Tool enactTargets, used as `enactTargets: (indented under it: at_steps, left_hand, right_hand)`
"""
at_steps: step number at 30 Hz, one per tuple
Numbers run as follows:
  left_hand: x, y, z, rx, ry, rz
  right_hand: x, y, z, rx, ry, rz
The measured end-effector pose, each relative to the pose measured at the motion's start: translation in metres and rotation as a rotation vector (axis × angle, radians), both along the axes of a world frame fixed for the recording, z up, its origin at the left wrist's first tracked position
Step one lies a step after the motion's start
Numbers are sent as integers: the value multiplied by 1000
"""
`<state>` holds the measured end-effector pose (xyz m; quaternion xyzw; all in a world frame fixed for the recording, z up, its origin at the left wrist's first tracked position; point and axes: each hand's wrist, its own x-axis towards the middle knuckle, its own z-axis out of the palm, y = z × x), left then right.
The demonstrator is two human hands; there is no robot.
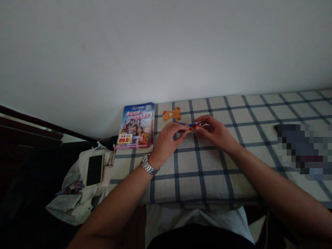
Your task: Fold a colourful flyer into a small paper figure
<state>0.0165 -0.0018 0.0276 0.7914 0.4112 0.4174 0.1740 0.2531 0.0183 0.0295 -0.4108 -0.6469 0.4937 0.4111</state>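
Observation:
Over the checked tablecloth (192, 173), a small folded piece of printed paper (191, 128) in blue, red and cream is held between both hands. My left hand (169, 136), below a metal wristwatch (149, 165), pinches its left end between thumb and fingers. At its right end, the thumb and fingers of my right hand (214, 130) close on the paper. Much of the paper is hidden by the fingers. Left of my left hand lies a stack of printed flyers (136, 126), the top one blue and pink with a castle picture.
A bear figure (171, 114) shows on the cloth behind my left hand. To the far right lies a dark, pixelated object (303, 148). A phone (94, 170) rests on pale crumpled fabric (75, 204) at the lower left. The wall (166, 52) rises behind the table.

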Motion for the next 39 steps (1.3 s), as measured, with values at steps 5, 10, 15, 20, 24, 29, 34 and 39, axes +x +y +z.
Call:
enactTargets:
  at_steps: [5,10,15,20,24,29,34,39]
  left_hand:
    - [1,-1,2,23,-50,11]
    - [-2,4,-7,-78,-312,211]
    - [-5,12,-15,-283,-476,216]
    - [-1,11,-12,-354,-431,92]
    - [-1,9,-8,-333,-383,81]
    - [-3,9,-7,-289,-335,45]
    - [-1,8,-11,-271,-349,-1]
    - [2,8,-13,-305,-381,-84]
  right_hand:
    - [3,1,-4,109,-175,-37]
    - [1,1,-4,163,-170,-76]
    - [-1,0,-6,175,-150,-47]
    - [-3,-3,-5,215,-170,19]
    - [-4,-6,-2,220,-168,55]
    - [-4,-8,4,141,-110,87]
    - [-5,-4,5,39,-20,89]
    - [-6,-1,4,-78,24,51]
